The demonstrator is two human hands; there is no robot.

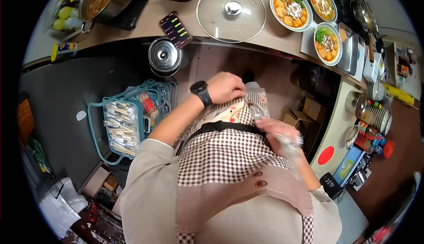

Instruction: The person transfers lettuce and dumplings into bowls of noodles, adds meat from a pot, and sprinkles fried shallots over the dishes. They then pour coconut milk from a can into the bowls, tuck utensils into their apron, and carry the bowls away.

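My left hand, with a black watch on its wrist, is closed with its fingertips at the upper part of the checked apron I wear. The fingers seem to pinch the cloth beside a printed pocket. My right hand is by the right side of the apron, smeared by motion. Crinkled clear plastic lies against this hand and wrist; whether the fingers grip it does not show. More clear plastic shows between the hands, against the apron.
On the counter are a glass lid, a phone, a large pot and several bowls of soup. A metal canister stands below its edge. At left sits a blue basket with packed chopsticks.
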